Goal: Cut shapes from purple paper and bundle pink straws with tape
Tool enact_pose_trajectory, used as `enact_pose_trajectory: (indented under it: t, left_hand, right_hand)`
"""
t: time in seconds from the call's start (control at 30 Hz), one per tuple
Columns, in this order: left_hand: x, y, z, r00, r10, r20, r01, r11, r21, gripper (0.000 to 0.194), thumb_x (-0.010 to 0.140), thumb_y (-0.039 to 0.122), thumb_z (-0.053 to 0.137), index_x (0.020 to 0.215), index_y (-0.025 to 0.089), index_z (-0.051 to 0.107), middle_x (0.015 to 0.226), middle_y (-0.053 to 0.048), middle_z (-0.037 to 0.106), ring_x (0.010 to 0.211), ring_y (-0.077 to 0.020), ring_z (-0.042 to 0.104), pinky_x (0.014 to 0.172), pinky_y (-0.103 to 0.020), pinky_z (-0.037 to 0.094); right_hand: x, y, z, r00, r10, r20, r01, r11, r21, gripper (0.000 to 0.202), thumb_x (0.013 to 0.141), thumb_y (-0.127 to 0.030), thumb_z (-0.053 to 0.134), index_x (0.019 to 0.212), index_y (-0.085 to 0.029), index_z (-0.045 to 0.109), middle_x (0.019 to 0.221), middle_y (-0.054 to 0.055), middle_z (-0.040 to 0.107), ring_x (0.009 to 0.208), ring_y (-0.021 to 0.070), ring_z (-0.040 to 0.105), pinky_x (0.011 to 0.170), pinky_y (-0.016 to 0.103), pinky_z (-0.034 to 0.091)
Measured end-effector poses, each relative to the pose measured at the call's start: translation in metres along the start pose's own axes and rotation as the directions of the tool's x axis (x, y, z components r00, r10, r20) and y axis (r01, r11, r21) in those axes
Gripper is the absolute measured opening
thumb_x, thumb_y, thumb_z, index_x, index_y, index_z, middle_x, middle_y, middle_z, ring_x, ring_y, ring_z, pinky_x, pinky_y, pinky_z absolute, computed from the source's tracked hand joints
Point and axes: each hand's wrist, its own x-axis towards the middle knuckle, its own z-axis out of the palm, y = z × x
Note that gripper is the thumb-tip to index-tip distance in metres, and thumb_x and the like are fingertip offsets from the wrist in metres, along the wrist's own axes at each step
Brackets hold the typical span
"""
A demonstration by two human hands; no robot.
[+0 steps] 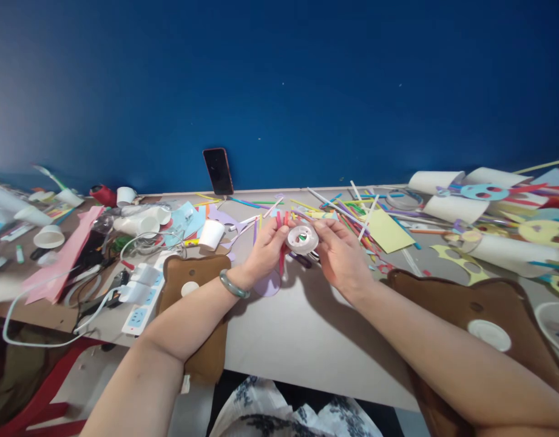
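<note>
In front of me, above the table, my left hand [266, 252] and my right hand [343, 252] meet at a whitish, see-through ring that looks like a roll of tape [301, 240]. The left fingers are closed at its left side and also grip reddish-pink strips [281, 258], which stick out above and below them. My right thumb and fingers pinch the roll's right edge. Under the left hand lies a round lilac paper piece [267, 284]. A dark-handled object, partly hidden, rests on the table below the roll.
A phone [218, 172] leans against the blue wall. Coloured sticks and a yellow paper sheet [388, 230] lie behind my hands. White paper cups [210, 234] and a power strip [145, 300] are at left. Brown pads [195, 328] flank me, with paper crafts and white cups [456, 209] at right.
</note>
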Motion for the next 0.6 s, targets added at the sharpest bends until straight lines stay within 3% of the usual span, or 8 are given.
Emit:
enact_pose_trajectory:
  t: [0.23,0.37,0.6]
  left_hand:
    - [-0.005,-0.003,0.003,0.996,0.074,-0.039,-0.068,0.989,0.133,0.026,0.092,0.045,0.061,0.093,0.019,0.063,0.085,-0.002,0.058,0.077,-0.0141,0.049,0.077,-0.027,0.044]
    - [-0.007,-0.004,0.004,0.994,0.104,-0.026,-0.097,0.976,0.197,0.027,0.094,0.046,0.058,0.092,0.019,0.061,0.086,-0.002,0.057,0.079,-0.0154,0.049,0.082,-0.030,0.044]
    - [-0.014,-0.002,0.008,0.991,0.135,-0.007,-0.133,0.981,0.145,0.028,0.093,0.047,0.058,0.095,0.019,0.062,0.096,-0.006,0.061,0.090,-0.0190,0.054,0.091,-0.033,0.044]
  right_hand:
    - [-0.003,0.002,0.001,0.996,-0.083,-0.018,0.083,0.996,-0.029,0.034,0.074,-0.050,0.078,0.079,-0.025,0.056,0.084,0.001,0.072,0.089,0.0227,0.070,0.081,0.039,0.056]
    - [-0.003,0.002,0.002,0.998,-0.053,-0.023,0.053,0.998,-0.019,0.036,0.074,-0.054,0.076,0.084,-0.025,0.057,0.083,0.001,0.072,0.092,0.0243,0.071,0.081,0.040,0.056]
    - [-0.004,0.004,0.001,0.998,-0.032,-0.050,0.029,0.998,-0.062,0.037,0.076,-0.059,0.071,0.086,-0.026,0.057,0.085,0.003,0.075,0.098,0.0274,0.071,0.080,0.042,0.057]
